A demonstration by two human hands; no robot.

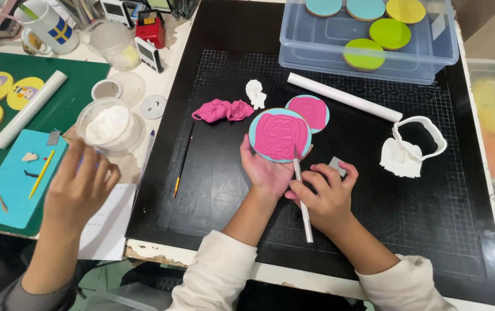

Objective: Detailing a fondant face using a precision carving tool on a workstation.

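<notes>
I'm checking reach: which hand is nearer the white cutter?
Right. The right hand lies just left of the white cutter; the left hand is farther left, holding the pink cookie.

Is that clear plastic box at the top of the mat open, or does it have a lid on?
Open. The clear box has no lid on it in this view, and the blue, yellow and green round cookies inside show uncovered.

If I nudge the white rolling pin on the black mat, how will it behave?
The white rolling pin is a smooth round cylinder lying flat, so it would probably roll sideways. It looks rigid. The clear tub behind it would likely stop it.
</notes>
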